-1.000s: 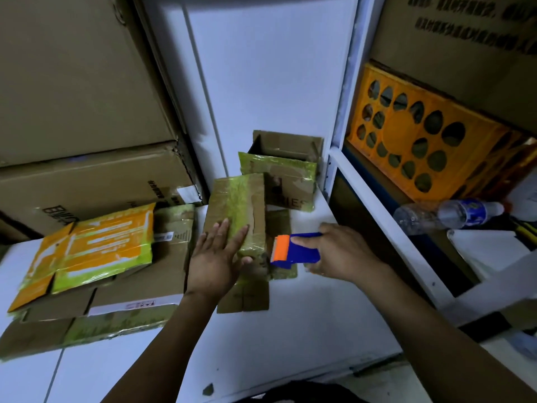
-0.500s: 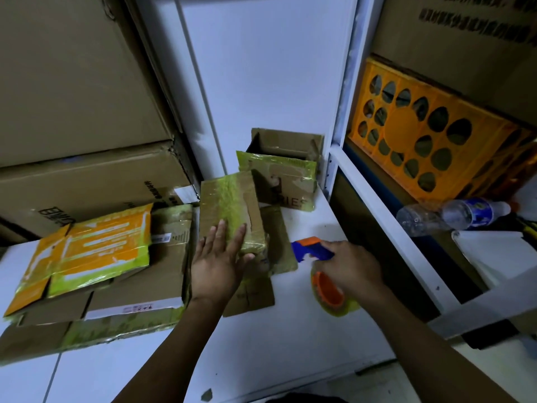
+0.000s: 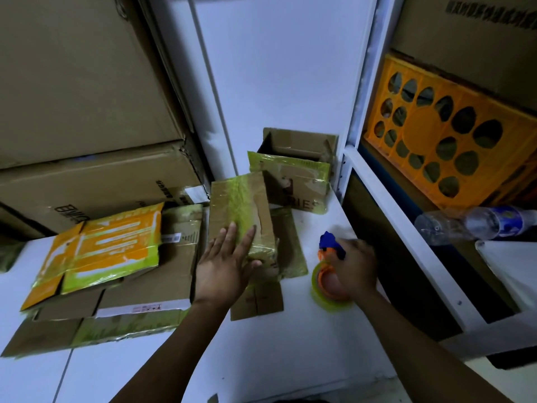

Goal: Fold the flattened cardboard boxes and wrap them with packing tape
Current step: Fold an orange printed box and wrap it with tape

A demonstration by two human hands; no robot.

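Observation:
A small folded cardboard box [image 3: 241, 210], wrapped in yellow-green tape, stands in the middle of the white table [image 3: 290, 344]. My left hand [image 3: 226, 266] lies flat on its near end, fingers straight and thumb against its near side. My right hand [image 3: 353, 266] grips the blue and orange tape dispenser [image 3: 328, 269], whose roll of tape rests low on the table to the right of the box. Flattened cardboard pieces [image 3: 287, 245] lie under and beside the box.
A pile of flattened boxes [image 3: 116, 269], one orange and green, lies at the left. An open taped box [image 3: 293, 175] stands behind. Large cartons [image 3: 87, 112] are stacked at the back left. A white shelf rail [image 3: 406, 228], an orange crate [image 3: 447, 144] and a water bottle [image 3: 476, 222] are at the right.
My right hand has carried the tape dispenser away from the box, right and down toward the table. My left hand stays flat on the box.

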